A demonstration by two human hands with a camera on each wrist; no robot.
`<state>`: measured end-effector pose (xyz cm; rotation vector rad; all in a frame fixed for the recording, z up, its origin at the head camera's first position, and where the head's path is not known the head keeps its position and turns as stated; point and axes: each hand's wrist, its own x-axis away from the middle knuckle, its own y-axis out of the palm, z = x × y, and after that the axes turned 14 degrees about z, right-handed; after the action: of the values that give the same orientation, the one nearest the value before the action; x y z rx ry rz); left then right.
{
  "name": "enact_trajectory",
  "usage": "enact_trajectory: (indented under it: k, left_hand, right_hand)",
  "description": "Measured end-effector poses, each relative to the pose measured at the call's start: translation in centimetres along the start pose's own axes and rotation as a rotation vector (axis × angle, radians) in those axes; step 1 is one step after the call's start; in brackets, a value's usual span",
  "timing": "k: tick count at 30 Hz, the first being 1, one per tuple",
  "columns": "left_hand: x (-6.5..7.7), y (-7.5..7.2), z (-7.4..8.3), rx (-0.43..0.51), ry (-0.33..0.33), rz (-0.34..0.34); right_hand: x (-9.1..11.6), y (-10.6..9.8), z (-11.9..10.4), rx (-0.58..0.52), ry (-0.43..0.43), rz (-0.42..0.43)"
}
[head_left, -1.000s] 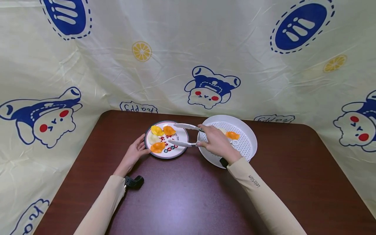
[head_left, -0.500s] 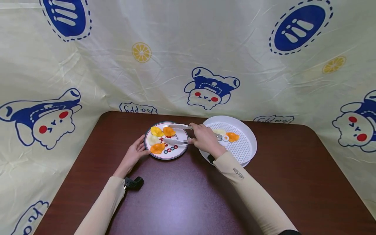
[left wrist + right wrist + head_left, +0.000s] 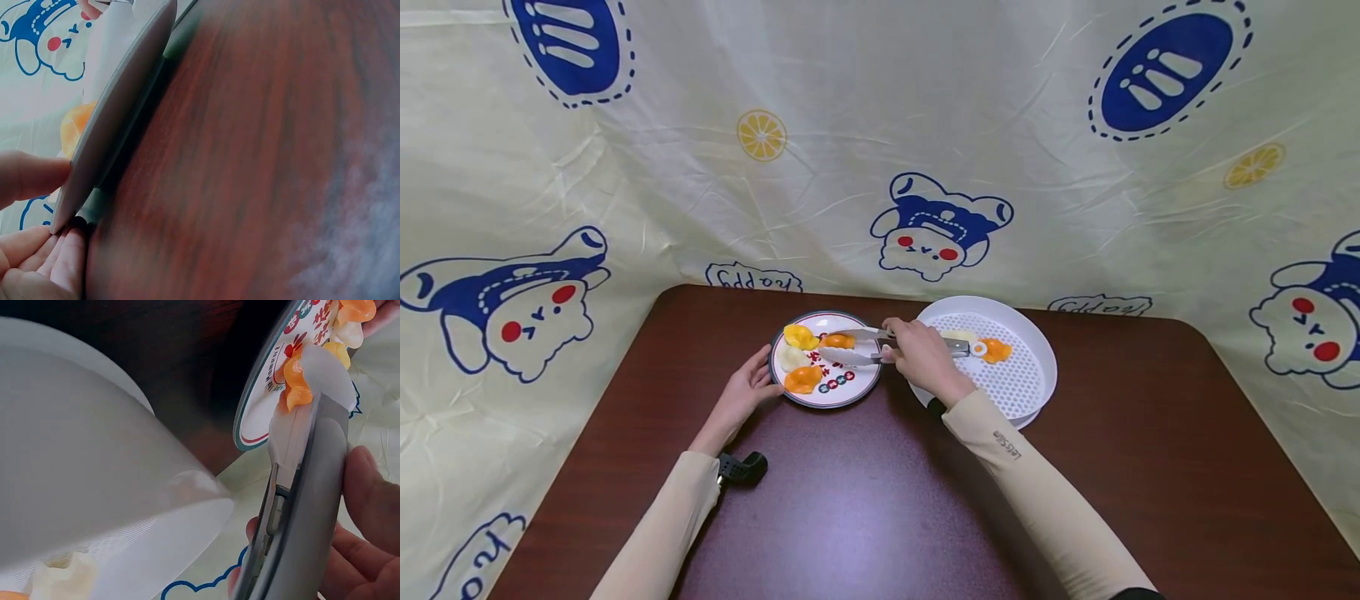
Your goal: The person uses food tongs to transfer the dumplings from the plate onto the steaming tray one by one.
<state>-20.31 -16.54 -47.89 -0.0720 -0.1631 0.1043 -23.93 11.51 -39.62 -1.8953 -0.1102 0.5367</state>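
Observation:
My left hand [image 3: 741,390] holds the rim of a round printed plate [image 3: 861,385], thumb on top and fingers under the edge, as the left wrist view shows. On the plate lie a yellow dumpling [image 3: 801,337], a white dumpling [image 3: 791,357] and an orange dumpling [image 3: 802,379]. My right hand [image 3: 923,357] grips a pair of tongs [image 3: 315,500] with pale, flat tips. Between those tips, over the plate's far right part, is another orange dumpling [image 3: 295,381].
Just right of the plate stands a white round steamer tray [image 3: 1026,387] with a perforated base. Inside it are an orange dumpling [image 3: 996,350] and a pale one [image 3: 69,578]. A patterned cloth [image 3: 827,217] hangs behind the brown table [image 3: 850,517].
My right hand has moved left with the tongs, over the plate. The tongs' tips have come closer together around the far orange dumpling. My left hand stays at the plate.

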Motion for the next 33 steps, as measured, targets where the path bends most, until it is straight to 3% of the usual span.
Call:
enact_trajectory:
  k: [8, 21, 30, 33]
  left_hand:
    - [-0.1, 0.0, -0.1, 0.001, 0.011, 0.002]
    - [0.2, 0.1, -0.1, 0.019, 0.015, -0.005]
    - [0.6, -0.1, -0.3, 0.042, 0.079, -0.013]
    - [0.5, -0.1, -0.2, 0.029, 0.056, -0.003]
  right_hand:
    - [0.2, -1.0, 0.5, -0.033, -0.011, 0.073]
    - [1.2, -2.6, 1.8, -0.068, -0.002, 0.066]
    - [2.7, -4.8, 4.6, -0.120, 0.025, 0.119]
    - [3.5, -5.7, 6.1, -0.129, 0.048, 0.142]
